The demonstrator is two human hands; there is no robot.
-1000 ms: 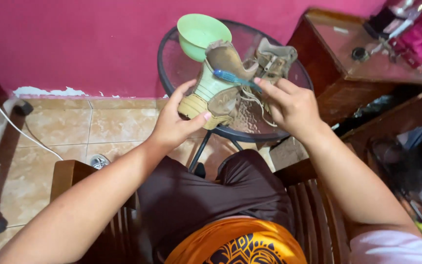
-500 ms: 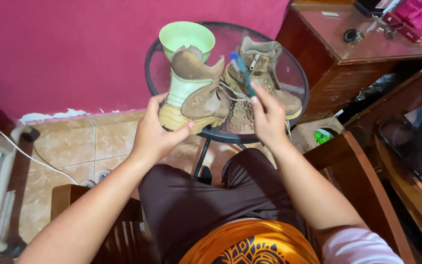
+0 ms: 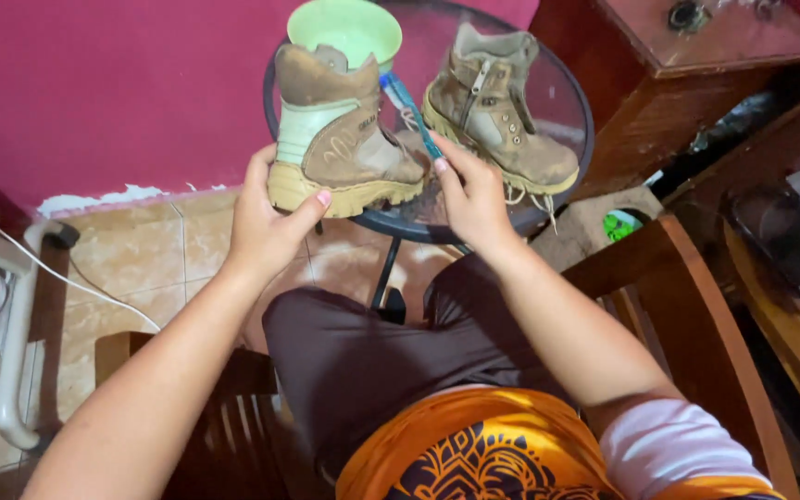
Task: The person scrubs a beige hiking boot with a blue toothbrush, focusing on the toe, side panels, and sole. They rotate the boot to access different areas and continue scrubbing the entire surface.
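The tan boot (image 3: 340, 139) was gripped at its heel by the left hand (image 3: 266, 218), now stood upright on the round glass table's (image 3: 567, 106) near edge rather than tilted. A blue toothbrush (image 3: 409, 102) was pinched in the right hand (image 3: 474, 190), bristles lifted off the leather, suggesting a pause in scrubbing.

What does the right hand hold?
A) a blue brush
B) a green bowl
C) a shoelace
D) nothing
A: the right hand grips a thin blue brush that points up toward the boot held by the left hand.
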